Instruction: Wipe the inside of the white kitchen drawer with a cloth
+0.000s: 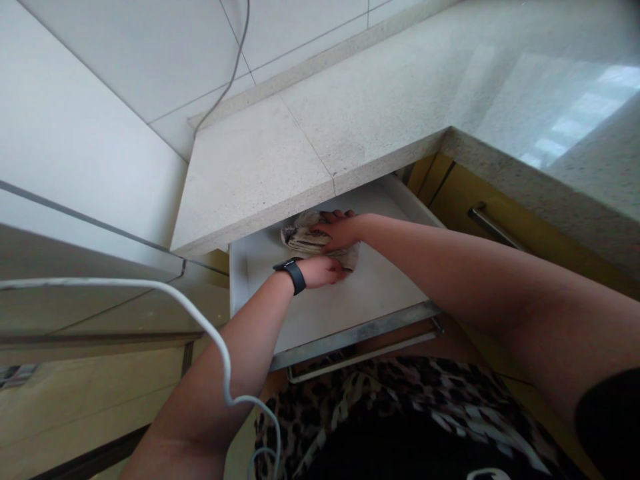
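Both my hands reach into an open white drawer [380, 287] under the speckled stone countertop [310, 140]. A crumpled beige patterned cloth [300, 238] lies on the drawer floor near the back. My right hand [340, 230] rests on top of the cloth with fingers curled over it. My left hand [325, 271], a black watch on its wrist, presses against the cloth's near edge, fingers bent and partly hidden beneath it.
The drawer has a metal front rail and handle [360, 347]. A yellow cabinet front with a metal bar handle [493, 227] stands to the right. A white cable [200, 320] crosses the lower left. White tiled wall behind.
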Tool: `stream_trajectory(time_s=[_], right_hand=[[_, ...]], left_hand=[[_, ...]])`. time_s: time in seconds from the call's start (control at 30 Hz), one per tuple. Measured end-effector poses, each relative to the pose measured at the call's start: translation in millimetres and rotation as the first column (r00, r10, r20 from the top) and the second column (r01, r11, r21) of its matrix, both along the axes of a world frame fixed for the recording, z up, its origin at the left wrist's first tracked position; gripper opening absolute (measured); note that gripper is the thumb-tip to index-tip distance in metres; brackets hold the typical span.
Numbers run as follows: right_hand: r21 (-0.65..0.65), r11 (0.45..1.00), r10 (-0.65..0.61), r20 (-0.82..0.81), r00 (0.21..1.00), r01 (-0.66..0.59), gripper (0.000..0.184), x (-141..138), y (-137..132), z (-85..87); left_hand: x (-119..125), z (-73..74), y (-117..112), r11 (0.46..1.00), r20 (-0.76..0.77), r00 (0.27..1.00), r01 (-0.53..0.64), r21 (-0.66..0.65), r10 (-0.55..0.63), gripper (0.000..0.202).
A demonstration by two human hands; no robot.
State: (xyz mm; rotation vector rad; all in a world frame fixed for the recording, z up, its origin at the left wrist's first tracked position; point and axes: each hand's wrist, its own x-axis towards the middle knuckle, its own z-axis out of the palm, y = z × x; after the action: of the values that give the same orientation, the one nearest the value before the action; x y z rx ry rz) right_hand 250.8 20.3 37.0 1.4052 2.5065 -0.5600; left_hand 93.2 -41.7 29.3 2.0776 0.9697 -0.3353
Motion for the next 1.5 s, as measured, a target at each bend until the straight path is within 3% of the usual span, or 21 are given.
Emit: stream_trajectory(time_s=[0.37,0.73,1.07,1.5], right_hand=[[0.015,0.999,0.031,0.011,0.999,-0.031,0.091,2.5,1.8,-2.9],[0.027,0.999,0.022,0.023,0.999,-0.023,0.09,1.8,2.7,-6.2],[0.033,0.999,0.036,0.02,0.999,-0.036,0.087,0.8,4.2,-6.1],[0.057,0.998,0.031,0.003,1.0,-0.031,0.09,0.6,5.1,-11.3]], left_hand=[[1.6,7.0,-0.9,1.0,-0.016,1.0,-0.005,-0.023,0.004,0.028],[2.2,5.1,-0.5,0.998,-0.016,0.999,-0.037,-0.043,0.036,0.025],[-0.9,-7.2,1.4,0.999,0.017,0.999,-0.026,-0.043,0.027,0.027],[-0.1,-2.3,0.7,0.999,-0.007,1.0,-0.007,-0.044,0.006,0.025]])
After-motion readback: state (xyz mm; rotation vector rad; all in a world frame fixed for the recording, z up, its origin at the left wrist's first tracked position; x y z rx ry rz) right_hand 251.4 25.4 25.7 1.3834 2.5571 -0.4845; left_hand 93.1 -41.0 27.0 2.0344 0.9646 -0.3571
